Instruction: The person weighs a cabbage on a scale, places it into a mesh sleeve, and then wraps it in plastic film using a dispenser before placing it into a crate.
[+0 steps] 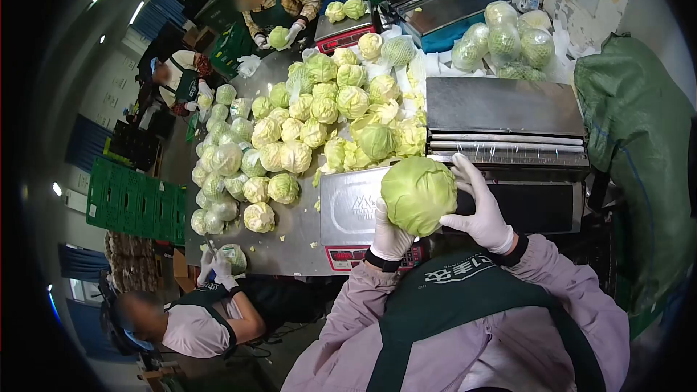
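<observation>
A pale green cabbage (pixel 419 196) is held up in front of my chest, over the front edge of a digital scale (pixel 345 207). My left hand (pixel 392 236), in a white glove, supports it from below and the left. My gloved right hand (pixel 483 210) curves around its right side, with the thumb low and the fingers higher up. The cabbage looks bare, with no film or net on it. It hides part of the scale plate and the lower edge of the wrapping machine (pixel 506 109).
Loose cabbages (pixel 323 110) heap on the metal table beyond the scale, with wrapped ones (pixel 226 158) at its left. More netted cabbages (pixel 503 42) are piled at the back right. A green sack (pixel 635 152) stands at the right. Co-workers (pixel 279 3) handle cabbages around the table.
</observation>
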The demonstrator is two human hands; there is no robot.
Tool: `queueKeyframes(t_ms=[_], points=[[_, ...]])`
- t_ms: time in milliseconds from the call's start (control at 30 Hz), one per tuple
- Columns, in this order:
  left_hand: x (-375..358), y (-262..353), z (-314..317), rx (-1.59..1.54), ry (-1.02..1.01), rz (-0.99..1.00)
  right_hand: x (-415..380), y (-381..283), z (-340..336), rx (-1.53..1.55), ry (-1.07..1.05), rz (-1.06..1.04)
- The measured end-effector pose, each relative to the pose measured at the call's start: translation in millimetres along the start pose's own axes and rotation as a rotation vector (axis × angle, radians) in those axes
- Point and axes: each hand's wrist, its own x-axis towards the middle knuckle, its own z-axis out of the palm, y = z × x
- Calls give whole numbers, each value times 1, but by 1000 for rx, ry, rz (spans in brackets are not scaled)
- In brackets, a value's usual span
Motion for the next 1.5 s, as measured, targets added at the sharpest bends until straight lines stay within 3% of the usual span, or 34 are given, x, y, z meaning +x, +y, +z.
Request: queueKeyframes(t_ms=[167, 367, 433, 600, 700, 1100, 1200, 1267, 1333, 1367, 1400, 1500], points=[[-1, 9, 8, 15, 25, -34, -1, -14, 0, -73, -229, 34], [1, 16, 14, 144, 28, -44, 0, -14, -13, -132, -295, 14], [10, 20, 30, 433, -182, 216, 1, -14, -20, -120, -298, 20], [28, 17, 44, 736, -184, 274, -5, -12, -46, -37, -280, 115], [38, 6, 60, 866, -42, 268, -12, -4, -60, 77, -245, 173], [75, -36, 109, 815, -145, 180, -30, 7, -117, -2, -28, 20], [78, -38, 117, 939, -204, 328, -30, 7, -126, -4, 7, -24], [76, -57, 124, 590, -172, 334, -32, 6, -134, 62, 41, -3], [74, -69, 119, 474, -186, 392, -31, 8, -136, 205, 57, 23], [82, -79, 89, 463, -102, 277, -27, 10, -136, 315, 20, 36], [68, -77, 116, 328, -214, 252, -22, 5, -134, 333, 36, 10], [59, -100, 109, 344, -119, 165, -23, 11, -134, 150, 28, -17]])
